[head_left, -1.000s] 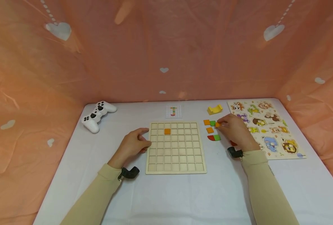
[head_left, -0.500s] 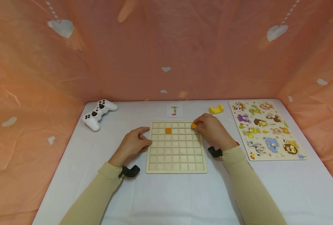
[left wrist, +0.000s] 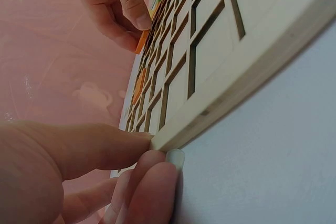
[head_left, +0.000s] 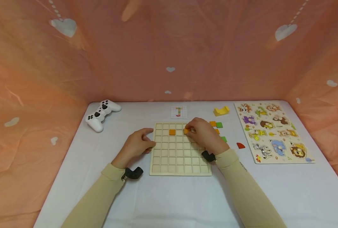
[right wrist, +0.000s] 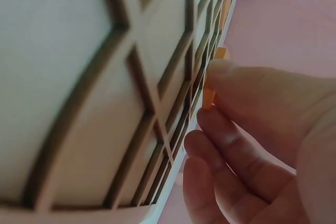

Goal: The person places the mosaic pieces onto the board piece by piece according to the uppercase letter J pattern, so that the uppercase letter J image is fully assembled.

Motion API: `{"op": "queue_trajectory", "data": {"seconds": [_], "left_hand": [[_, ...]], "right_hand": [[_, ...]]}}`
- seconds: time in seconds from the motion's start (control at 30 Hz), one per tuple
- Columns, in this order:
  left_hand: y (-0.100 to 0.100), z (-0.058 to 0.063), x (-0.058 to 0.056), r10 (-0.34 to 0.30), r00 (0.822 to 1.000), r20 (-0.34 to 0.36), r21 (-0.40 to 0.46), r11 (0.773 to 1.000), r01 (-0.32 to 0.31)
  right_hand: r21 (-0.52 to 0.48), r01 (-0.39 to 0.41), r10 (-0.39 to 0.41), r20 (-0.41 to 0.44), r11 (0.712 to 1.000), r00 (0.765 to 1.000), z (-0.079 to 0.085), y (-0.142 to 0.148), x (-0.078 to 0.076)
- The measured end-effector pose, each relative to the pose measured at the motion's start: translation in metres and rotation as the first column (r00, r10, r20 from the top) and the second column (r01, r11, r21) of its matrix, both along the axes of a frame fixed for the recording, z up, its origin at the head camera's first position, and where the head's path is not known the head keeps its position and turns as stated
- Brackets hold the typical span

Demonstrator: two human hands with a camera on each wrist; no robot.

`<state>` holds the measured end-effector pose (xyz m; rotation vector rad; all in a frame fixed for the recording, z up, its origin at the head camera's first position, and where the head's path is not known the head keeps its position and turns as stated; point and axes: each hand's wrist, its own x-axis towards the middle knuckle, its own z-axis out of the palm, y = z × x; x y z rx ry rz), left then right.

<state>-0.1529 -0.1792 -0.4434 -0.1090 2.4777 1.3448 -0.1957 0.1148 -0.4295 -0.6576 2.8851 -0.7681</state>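
Note:
A wooden grid board (head_left: pixel 180 174) lies flat before me. My left hand (head_left: pixel 137 142) holds its left edge; in the left wrist view the thumb (left wrist: pixel 113 148) presses the rim, with curled fingers beside it. Between thumb and fingers of my right hand (head_left: pixel 207 134) is a small orange square tile (head_left: pixel 185 130), over the board's upper part. In the right wrist view that tile (right wrist: pixel 209 97) is tilted, close to the grid. Another orange tile (head_left: pixel 172 132) sits in a cell further left, in the second row from the back.
Right of the board lie orange tiles (head_left: pixel 212 123), green tiles (head_left: pixel 219 125) and a red quarter-circle piece (head_left: pixel 240 145), some partly hidden by my hand. Behind it are a pattern card (head_left: pixel 178 112) and a yellow block (head_left: pixel 221 111). An animal puzzle (head_left: pixel 273 133) lies right, a white game controller (head_left: pixel 102 115) left.
My right hand has taken an orange tile from the loose pieces on the right and carried it left over the board. The left hand stays at the board's edge.

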Motion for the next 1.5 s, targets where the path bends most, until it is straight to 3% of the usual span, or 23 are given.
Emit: {"op": "queue_trajectory", "data": {"seconds": [0.37,1.5], "left_hand": [[-0.0019,0.0019,0.0005,-0.003,1.0,0.003,-0.014,1.0,0.003],[-0.0003,0.0017,-0.0018,-0.004,1.0,0.009,-0.012,1.0,0.004]], "right_hand": [[0.028,-0.034,0.034,0.004,0.999,0.999,-0.0004,-0.0051,-0.0011],[0.032,-0.022,0.022,0.01,0.999,1.0,0.0001,-0.0029,-0.0019]]}}
